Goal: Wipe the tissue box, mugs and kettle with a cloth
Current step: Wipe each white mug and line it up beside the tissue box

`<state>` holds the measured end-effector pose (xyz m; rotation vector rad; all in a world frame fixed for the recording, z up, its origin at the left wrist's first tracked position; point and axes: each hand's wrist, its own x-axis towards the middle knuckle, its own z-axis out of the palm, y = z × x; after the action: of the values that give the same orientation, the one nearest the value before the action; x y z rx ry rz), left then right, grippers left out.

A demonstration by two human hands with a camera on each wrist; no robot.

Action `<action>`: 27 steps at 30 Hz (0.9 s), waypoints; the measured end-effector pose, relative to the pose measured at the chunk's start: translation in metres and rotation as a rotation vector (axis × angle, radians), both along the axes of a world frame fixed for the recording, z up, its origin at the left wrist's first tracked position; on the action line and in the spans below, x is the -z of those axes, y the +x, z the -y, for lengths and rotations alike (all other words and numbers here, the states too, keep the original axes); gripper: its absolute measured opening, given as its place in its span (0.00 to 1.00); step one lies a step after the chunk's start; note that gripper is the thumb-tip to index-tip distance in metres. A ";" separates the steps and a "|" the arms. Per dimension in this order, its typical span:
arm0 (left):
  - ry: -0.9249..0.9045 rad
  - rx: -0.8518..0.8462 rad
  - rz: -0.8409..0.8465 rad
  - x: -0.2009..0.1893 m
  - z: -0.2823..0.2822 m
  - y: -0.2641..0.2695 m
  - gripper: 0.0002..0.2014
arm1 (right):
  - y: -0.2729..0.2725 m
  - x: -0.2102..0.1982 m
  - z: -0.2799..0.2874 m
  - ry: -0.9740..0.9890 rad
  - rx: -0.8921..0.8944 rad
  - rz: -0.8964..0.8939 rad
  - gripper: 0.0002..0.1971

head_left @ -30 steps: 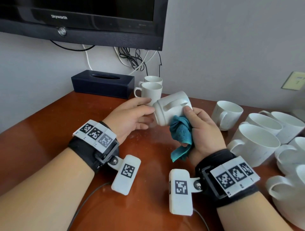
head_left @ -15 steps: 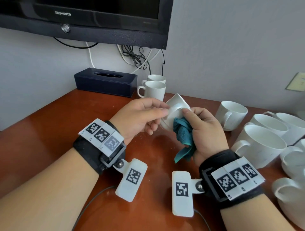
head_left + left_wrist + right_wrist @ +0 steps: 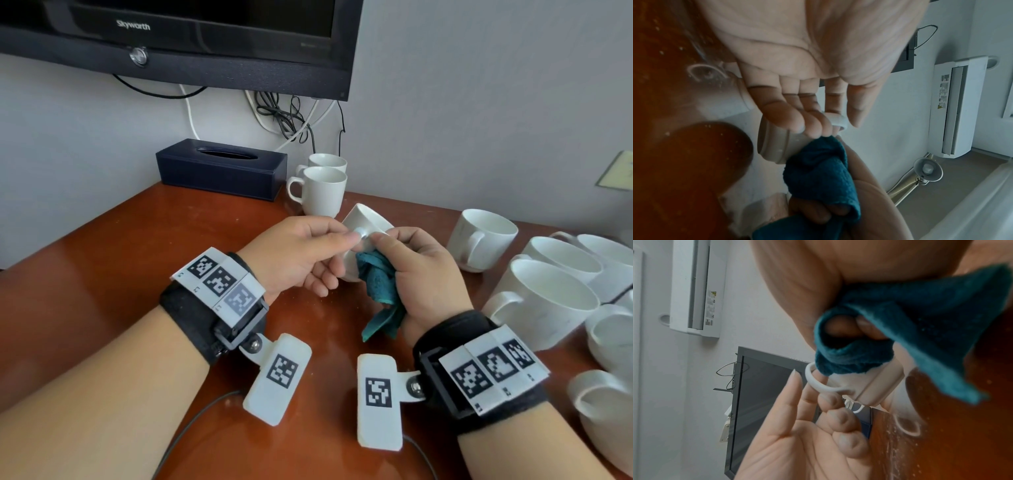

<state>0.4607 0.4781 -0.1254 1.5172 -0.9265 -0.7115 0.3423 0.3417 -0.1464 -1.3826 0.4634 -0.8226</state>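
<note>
Left hand (image 3: pixel 301 255) pinches mug (image 3: pixel 368 219) handle, mug tilted off worktop (image 3: pixel 102 274). Right hand (image 3: pixel 424 274), grip bunched round cloth (image 3: pixel 376 284), presses mug's side. Mug-wiping underway; next likely rotate mug, reach unwiped face.

Reddish wooden table (image 3: pixel 102 281), navy tissue box (image 3: pixel 221 168), white mugs (image 3: pixel 544 301)

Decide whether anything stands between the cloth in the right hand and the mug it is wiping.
Nothing visible does: the teal cloth, bunched in the right hand, lies directly against the tilted mug. The left hand holds the mug by its handle, clear of the wiped side.
</note>
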 end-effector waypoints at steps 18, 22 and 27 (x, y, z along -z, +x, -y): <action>0.147 -0.177 0.276 -0.001 -0.005 0.010 0.15 | -0.001 0.002 0.014 0.134 0.127 -0.135 0.19; 0.213 -0.146 0.409 -0.003 -0.010 0.012 0.12 | -0.003 0.002 0.016 0.125 0.060 -0.165 0.21; 0.268 -0.147 0.504 -0.005 -0.015 0.015 0.10 | -0.003 0.005 0.014 0.009 -0.044 -0.241 0.10</action>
<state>0.4756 0.4935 -0.1201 2.0348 -1.1053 -0.3573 0.3392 0.3279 -0.1515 -1.4854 0.6196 -0.6191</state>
